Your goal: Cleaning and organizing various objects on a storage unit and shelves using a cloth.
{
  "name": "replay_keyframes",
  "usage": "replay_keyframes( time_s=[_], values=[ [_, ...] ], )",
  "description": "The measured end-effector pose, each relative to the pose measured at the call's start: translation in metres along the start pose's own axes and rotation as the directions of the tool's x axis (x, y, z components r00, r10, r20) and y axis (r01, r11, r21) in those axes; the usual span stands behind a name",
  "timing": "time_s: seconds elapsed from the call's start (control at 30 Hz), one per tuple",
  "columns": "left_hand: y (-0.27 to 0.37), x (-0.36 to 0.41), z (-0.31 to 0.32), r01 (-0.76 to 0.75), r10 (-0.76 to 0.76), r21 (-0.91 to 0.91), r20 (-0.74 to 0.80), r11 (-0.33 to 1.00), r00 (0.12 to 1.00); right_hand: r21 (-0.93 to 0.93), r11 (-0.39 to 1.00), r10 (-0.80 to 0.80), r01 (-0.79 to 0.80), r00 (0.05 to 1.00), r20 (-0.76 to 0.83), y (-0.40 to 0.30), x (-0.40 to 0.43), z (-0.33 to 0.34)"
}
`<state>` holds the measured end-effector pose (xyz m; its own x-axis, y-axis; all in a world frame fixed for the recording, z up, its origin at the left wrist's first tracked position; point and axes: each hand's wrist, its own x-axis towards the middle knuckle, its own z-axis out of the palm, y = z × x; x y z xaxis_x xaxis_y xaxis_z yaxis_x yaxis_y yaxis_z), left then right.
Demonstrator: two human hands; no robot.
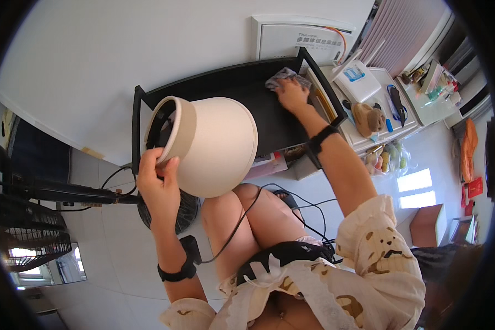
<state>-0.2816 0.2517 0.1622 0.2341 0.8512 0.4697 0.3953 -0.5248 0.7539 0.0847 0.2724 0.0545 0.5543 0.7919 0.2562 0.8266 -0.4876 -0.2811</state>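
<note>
A cream sun visor (218, 144) with a beige band is pinched at its rim by my left hand (159, 177), thumb outside. It is held up over the left part of a black shelf top (272, 119). My right hand (292, 94) presses a grey patterned cloth (286, 76) onto the far right corner of that shelf top, beside its raised side rail (322, 84). The visor hides much of the shelf's left half.
On the right, a white cabinet top (350, 136) carries a router (358, 81) and a brown plush item (367, 119). Bagged fruit (385, 159) sits below. A black cable (247, 214) crosses my legs. A black fan (37, 189) stands left; a white wall (148, 45) rises behind.
</note>
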Motion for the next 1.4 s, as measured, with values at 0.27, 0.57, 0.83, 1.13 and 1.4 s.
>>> replay_keyframes(
  time_s=[0.27, 0.57, 0.83, 1.13, 1.4],
  values=[
    [0.008, -0.019, -0.019, 0.0, -0.005, -0.077, -0.066, 0.997, 0.998, -0.04, 0.934, -0.331, 0.354, 0.904, 0.27, -0.097, -0.021, -0.001],
    [0.032, -0.02, -0.007, 0.006, -0.012, -0.126, -0.049, 0.992, 0.999, 0.2, 0.753, -0.652, 0.627, 0.751, 0.103, -0.084, -0.067, 0.019],
    [0.044, -0.025, -0.004, -0.024, 0.019, -0.172, -0.031, 0.985, 0.999, 0.165, 0.896, -0.431, 0.412, 0.898, 0.095, -0.023, -0.107, -0.026],
    [0.051, -0.031, 0.0, -0.007, 0.005, -0.179, -0.015, 0.984, 1.0, 0.068, 0.975, -0.215, 0.211, 0.975, 0.064, 0.005, -0.114, -0.026],
    [0.04, -0.034, 0.0, 0.032, -0.031, -0.219, 0.005, 0.975, 0.999, 0.012, 0.986, -0.163, 0.167, 0.944, 0.288, -0.004, -0.071, -0.027]
  ],
)
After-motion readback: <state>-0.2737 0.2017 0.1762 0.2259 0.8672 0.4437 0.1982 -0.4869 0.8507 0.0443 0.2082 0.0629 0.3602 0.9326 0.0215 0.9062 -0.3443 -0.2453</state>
